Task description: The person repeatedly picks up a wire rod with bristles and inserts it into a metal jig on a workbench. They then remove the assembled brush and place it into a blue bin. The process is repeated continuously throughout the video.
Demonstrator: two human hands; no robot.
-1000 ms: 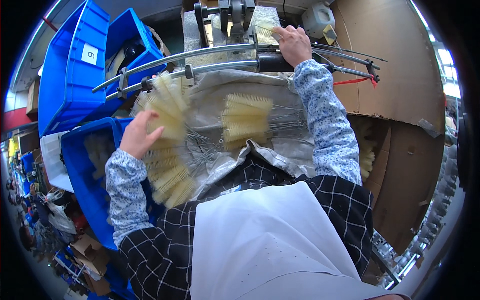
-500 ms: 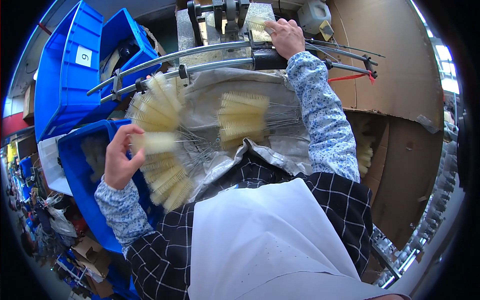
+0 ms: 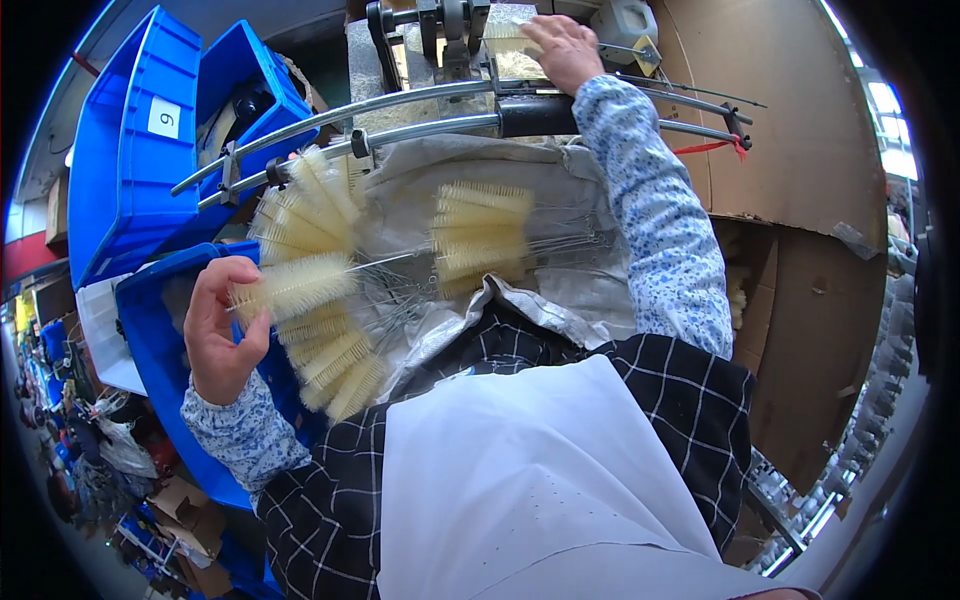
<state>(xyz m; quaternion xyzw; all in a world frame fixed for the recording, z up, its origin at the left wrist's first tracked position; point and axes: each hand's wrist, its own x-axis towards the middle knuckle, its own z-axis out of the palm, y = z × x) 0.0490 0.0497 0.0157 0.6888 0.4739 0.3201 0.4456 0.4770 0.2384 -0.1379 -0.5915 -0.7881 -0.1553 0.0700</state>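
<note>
My left hand (image 3: 222, 325) pinches a bottle brush (image 3: 305, 283) by the end of its cream bristles, thumb against fingers. Its thin wire handle points to the right. Beneath it, several more brushes (image 3: 325, 355) lie fanned out on my lap, with a second stack (image 3: 482, 235) further right. At the far side, my right hand (image 3: 566, 50) reaches over the machine (image 3: 455, 55), fingers stretched out and apart. Close to those fingertips lies another brush (image 3: 508, 40), its wire running right behind the hand. Whether the fingertips touch it, I cannot tell.
Two curved metal rails (image 3: 420, 100) cross in front of me, with a black sleeve (image 3: 537, 116) on them. Blue bins (image 3: 130, 190) stand at the left. Cardboard (image 3: 780, 130) walls the right side, and a white jug (image 3: 628, 28) stands at the back.
My left hand has shifted slightly left and down with its brush, which now shows sharply. My right hand's fingers have spread and moved slightly left and up, off the brush they gripped.
</note>
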